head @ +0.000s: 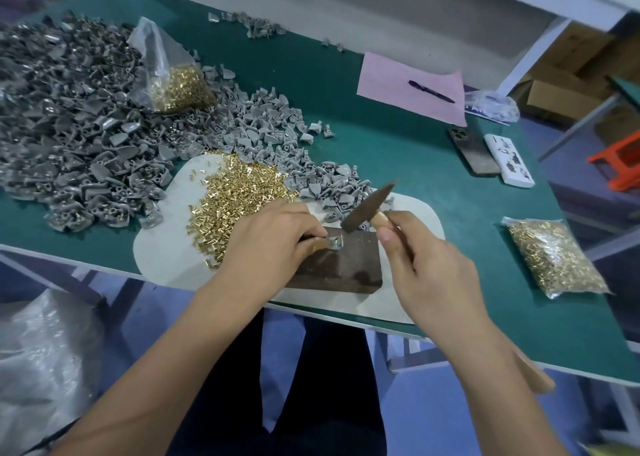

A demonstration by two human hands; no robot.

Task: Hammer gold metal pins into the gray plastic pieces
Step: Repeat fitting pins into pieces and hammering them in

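L hand pinches gray piece; R hand grips hammer; both bags hold gold pins.

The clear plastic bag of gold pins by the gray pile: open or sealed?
Open. The clear plastic bag of gold pins lies with its mouth gaping upward, pins settled at its bottom.

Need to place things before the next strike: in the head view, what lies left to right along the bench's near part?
Loose gold pins → left hand → gray plastic piece on the dark block → hammer → right hand → sealed bag of pins.
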